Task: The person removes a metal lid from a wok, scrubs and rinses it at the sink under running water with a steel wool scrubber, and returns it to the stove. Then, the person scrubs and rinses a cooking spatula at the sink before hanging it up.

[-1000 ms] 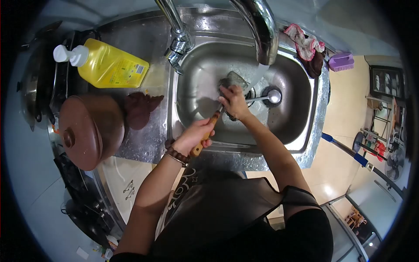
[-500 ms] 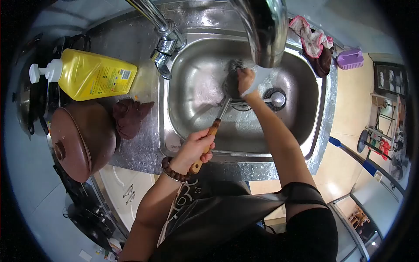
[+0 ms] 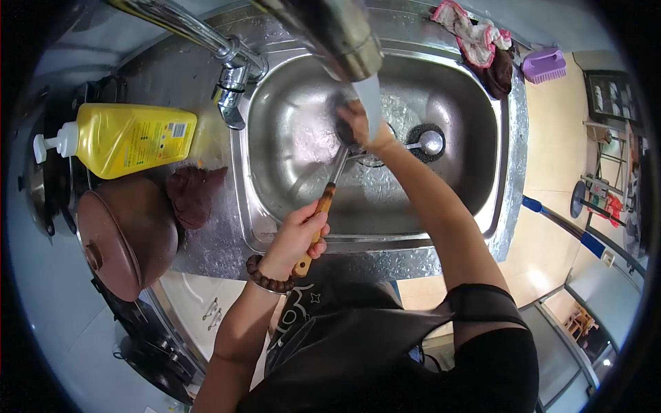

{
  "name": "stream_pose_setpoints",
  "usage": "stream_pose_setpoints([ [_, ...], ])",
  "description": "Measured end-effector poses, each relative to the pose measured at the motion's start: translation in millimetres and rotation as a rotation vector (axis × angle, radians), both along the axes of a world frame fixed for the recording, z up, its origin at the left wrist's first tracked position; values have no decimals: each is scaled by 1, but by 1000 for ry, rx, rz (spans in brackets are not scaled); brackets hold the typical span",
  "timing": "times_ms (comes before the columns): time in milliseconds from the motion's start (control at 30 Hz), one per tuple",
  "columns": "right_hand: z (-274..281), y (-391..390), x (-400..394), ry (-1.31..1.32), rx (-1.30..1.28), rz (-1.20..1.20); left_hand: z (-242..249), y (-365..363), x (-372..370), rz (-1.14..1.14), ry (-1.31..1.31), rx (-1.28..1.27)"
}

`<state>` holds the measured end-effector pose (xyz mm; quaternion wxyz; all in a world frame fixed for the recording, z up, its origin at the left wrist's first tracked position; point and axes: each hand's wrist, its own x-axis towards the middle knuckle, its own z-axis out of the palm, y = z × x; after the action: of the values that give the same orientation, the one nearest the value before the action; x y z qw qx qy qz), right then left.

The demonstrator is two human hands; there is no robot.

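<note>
Knife [image 3: 329,180] sits over the sink [image 3: 506,179], blade under the tap [image 3: 330,34] stream for rinsing. My left hand [image 3: 296,237] closes round its wooden handle at the sink's near rim; my right hand [image 3: 357,124] presses a dark scrubber against the blade.

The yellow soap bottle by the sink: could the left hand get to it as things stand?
Probably not right away. The left hand is closed around a wooden handle. The soap bottle lies apart on the counter; only a brown cloth sits between.
</note>
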<state>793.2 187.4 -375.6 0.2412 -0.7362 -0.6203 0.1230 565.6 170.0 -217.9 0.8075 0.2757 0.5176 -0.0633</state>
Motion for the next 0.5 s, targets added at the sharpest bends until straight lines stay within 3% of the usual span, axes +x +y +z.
stream_pose_setpoints([
  [33, 5, 7, 3, 198, -136, -175, 2, 0, 1, 3, -6, 3],
  [67, -1, 8, -1, 206, -136, -178, 4, -1, 0, 11, -9, 5],
  [133, -21, 10, -12, -24, -219, -147, 5, 4, -4, -12, 3, -2],
  [167, -25, -3, -19, -101, -25, 54, 5, 6, -4, -34, 5, -13],
  [267, -23, -19, -9, -185, 53, 183, 3, 7, -4, -68, 30, 50],
  [333, -15, -12, 14, -172, 83, 134, 6, 7, -3, -76, 3, 59],
  [400, 2, -3, 32, -367, -278, -138, 8, 8, -6, -82, -16, 72],
  [500, -20, -11, 24, -240, -213, -291, 8, 9, -10, -68, 44, 65],
])
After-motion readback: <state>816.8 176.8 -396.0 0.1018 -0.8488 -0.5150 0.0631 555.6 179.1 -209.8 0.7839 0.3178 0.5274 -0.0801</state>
